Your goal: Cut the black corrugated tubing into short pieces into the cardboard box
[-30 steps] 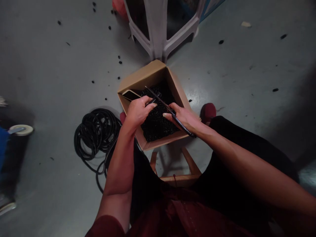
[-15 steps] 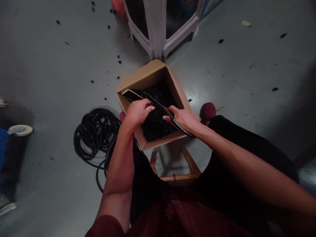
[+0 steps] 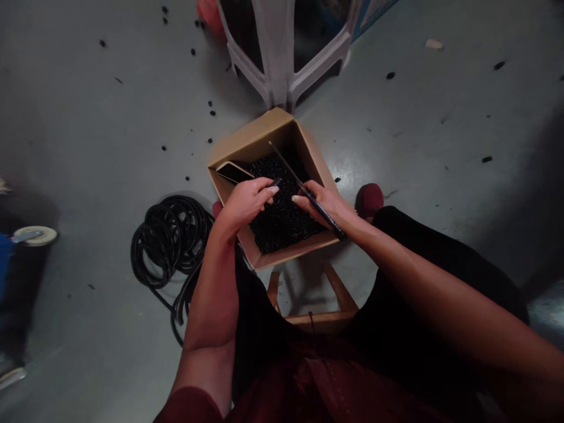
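Above an open cardboard box (image 3: 250,138) of small black pieces (image 3: 286,226), the left hand (image 3: 249,197) pinched a ribbed black stub (image 3: 277,182) between thumb and forefinger. The right hand (image 3: 325,200) wrapped a dark-handled cutting tool (image 3: 325,215), blade pointing away from the body, probably for safety. The box sat below, seemingly catching bits; coiled black hose (image 3: 196,222) lay left.

Dark-red short sleeves (image 3: 191,405), black trousers (image 3: 388,323)
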A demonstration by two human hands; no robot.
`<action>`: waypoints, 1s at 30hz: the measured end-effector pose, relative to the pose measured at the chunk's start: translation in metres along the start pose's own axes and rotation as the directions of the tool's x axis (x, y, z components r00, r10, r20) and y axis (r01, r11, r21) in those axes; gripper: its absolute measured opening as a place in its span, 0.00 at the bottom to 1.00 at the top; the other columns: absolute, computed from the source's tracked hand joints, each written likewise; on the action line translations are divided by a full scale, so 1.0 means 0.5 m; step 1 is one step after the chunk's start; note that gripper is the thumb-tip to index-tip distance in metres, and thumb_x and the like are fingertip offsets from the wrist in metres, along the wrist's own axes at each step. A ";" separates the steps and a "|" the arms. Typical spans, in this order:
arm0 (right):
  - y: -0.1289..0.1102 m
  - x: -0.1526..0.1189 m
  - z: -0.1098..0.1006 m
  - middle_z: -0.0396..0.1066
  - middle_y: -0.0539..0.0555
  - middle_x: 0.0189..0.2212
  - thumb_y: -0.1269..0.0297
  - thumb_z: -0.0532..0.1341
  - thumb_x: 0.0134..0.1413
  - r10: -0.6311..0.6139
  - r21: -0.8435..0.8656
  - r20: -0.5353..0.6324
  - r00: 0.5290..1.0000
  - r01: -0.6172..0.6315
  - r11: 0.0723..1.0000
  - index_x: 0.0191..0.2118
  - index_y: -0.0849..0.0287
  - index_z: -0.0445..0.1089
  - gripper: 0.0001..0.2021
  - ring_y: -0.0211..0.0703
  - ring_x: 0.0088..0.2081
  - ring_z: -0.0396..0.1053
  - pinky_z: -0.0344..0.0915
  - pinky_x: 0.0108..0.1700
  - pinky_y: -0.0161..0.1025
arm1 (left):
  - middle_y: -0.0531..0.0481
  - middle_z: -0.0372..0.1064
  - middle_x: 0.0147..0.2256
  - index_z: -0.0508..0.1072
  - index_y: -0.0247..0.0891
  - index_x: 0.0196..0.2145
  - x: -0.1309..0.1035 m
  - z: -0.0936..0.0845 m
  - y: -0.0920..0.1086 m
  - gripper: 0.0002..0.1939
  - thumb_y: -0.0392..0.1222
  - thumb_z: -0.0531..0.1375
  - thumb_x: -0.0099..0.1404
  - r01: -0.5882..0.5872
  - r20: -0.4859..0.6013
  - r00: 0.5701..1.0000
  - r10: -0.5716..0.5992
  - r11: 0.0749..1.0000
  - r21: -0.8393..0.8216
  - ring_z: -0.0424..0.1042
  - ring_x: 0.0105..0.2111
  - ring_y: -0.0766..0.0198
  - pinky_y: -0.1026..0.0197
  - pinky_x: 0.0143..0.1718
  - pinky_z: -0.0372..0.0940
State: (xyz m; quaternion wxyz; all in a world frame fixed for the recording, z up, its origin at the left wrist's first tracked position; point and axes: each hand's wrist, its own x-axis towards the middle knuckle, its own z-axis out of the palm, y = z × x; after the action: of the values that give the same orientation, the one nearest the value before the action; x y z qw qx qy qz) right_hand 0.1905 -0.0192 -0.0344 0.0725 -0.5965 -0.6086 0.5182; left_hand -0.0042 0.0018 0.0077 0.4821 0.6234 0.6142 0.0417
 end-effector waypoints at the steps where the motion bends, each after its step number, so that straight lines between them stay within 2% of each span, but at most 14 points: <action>1: 0.001 0.003 -0.001 0.67 0.51 0.28 0.49 0.56 0.55 -0.007 0.114 -0.013 1.000 0.008 0.993 0.41 0.56 0.63 0.16 0.42 0.29 0.66 0.59 0.30 0.37 | 0.49 0.72 0.30 0.73 0.31 0.45 0.000 0.000 -0.001 0.20 0.46 0.52 0.64 -0.009 0.003 1.000 0.009 0.999 -0.035 0.65 0.23 0.69 0.66 0.28 0.60; 4: 0.003 0.012 -0.004 0.68 0.50 0.29 0.54 0.60 0.53 0.007 0.423 -0.045 0.999 0.013 0.906 0.41 0.56 0.60 0.14 0.38 0.28 0.67 0.63 0.29 0.35 | 0.49 0.72 0.32 0.73 0.32 0.48 0.001 0.003 -0.002 0.21 0.47 0.55 0.61 -0.049 0.041 0.998 0.054 0.990 -0.130 0.65 0.25 0.69 0.66 0.29 0.61; 6: 0.004 0.017 -0.004 0.67 0.49 0.28 0.58 0.61 0.52 0.025 0.541 -0.065 0.998 0.014 0.841 0.40 0.56 0.59 0.13 0.37 0.28 0.68 0.65 0.29 0.35 | 0.49 0.72 0.35 0.73 0.33 0.48 0.001 0.006 0.001 0.22 0.47 0.56 0.60 -0.084 0.089 0.991 0.100 0.982 -0.169 0.66 0.28 0.69 0.65 0.30 0.62; 11: 0.003 0.017 -0.005 0.66 0.46 0.24 0.57 0.62 0.50 -0.001 0.643 -0.075 0.997 0.049 0.764 0.40 0.57 0.59 0.15 0.36 0.25 0.66 0.64 0.27 0.34 | 0.51 0.72 0.39 0.73 0.36 0.50 0.002 0.026 0.022 0.21 0.44 0.54 0.60 -0.143 0.218 0.959 0.182 0.973 -0.184 0.66 0.31 0.68 0.65 0.32 0.63; 14: 0.000 0.012 -0.006 0.63 0.45 0.23 0.57 0.64 0.46 0.014 0.653 -0.096 0.995 0.052 0.756 0.40 0.56 0.59 0.17 0.36 0.24 0.65 0.63 0.26 0.35 | 0.51 0.71 0.38 0.67 0.36 0.57 0.002 0.042 0.031 0.27 0.40 0.55 0.59 -0.092 0.258 0.955 0.146 0.973 -0.210 0.65 0.28 0.70 0.65 0.32 0.64; 17: 0.003 0.012 -0.007 0.62 0.44 0.22 0.58 0.63 0.45 0.043 0.638 -0.118 0.992 0.042 0.769 0.40 0.55 0.59 0.17 0.36 0.23 0.64 0.63 0.26 0.35 | 0.49 0.70 0.36 0.55 0.33 0.64 0.003 0.054 0.028 0.37 0.39 0.57 0.58 -0.023 0.233 0.968 0.088 0.963 -0.268 0.64 0.26 0.71 0.65 0.30 0.63; 18: 0.006 0.014 -0.008 0.62 0.44 0.22 0.59 0.63 0.45 0.051 0.632 -0.128 0.990 0.042 0.774 0.40 0.55 0.59 0.17 0.36 0.24 0.64 0.63 0.26 0.36 | 0.49 0.70 0.35 0.53 0.32 0.65 0.004 0.056 0.026 0.38 0.39 0.58 0.58 -0.017 0.227 0.970 0.081 0.962 -0.271 0.64 0.26 0.71 0.65 0.30 0.63; 21: 0.014 0.024 -0.012 0.61 0.44 0.23 0.60 0.62 0.46 0.093 0.642 -0.184 0.978 0.048 0.765 0.40 0.54 0.58 0.16 0.35 0.24 0.64 0.63 0.26 0.35 | 0.47 0.70 0.35 0.63 0.31 0.59 0.007 0.057 0.020 0.30 0.41 0.59 0.58 -0.041 0.198 0.977 0.081 0.979 -0.202 0.66 0.26 0.70 0.64 0.31 0.63; 24: 0.021 0.034 -0.011 0.60 0.43 0.25 0.62 0.62 0.44 0.133 0.708 -0.224 0.966 0.067 0.703 0.40 0.54 0.57 0.17 0.33 0.23 0.63 0.62 0.26 0.34 | 0.48 0.71 0.35 0.71 0.33 0.49 0.007 0.055 0.023 0.19 0.42 0.58 0.61 -0.095 0.067 0.993 0.101 0.991 -0.090 0.68 0.29 0.68 0.63 0.34 0.64; 26: 0.022 0.039 -0.008 0.59 0.43 0.25 0.63 0.62 0.43 0.157 0.750 -0.221 0.963 0.065 0.658 0.40 0.54 0.57 0.17 0.33 0.23 0.62 0.62 0.25 0.33 | 0.48 0.73 0.36 0.73 0.34 0.45 0.005 0.053 0.029 0.15 0.42 0.57 0.62 -0.124 -0.010 0.992 0.124 0.992 0.002 0.70 0.32 0.65 0.61 0.38 0.64; 30: 0.022 0.043 0.000 0.59 0.42 0.25 0.62 0.62 0.44 0.203 0.782 -0.182 0.962 0.016 0.623 0.40 0.53 0.56 0.17 0.32 0.23 0.62 0.62 0.25 0.32 | 0.47 0.74 0.41 0.73 0.36 0.45 0.003 0.054 0.033 0.14 0.41 0.53 0.65 -0.160 -0.023 0.986 0.167 0.971 0.177 0.71 0.40 0.61 0.59 0.45 0.63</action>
State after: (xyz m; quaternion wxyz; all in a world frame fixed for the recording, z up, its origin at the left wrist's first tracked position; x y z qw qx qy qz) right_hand 0.1917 -0.0048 -0.0536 0.3719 -0.5983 -0.2792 0.6525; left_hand 0.0255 -0.0082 0.0030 0.4090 0.7107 0.5710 0.0392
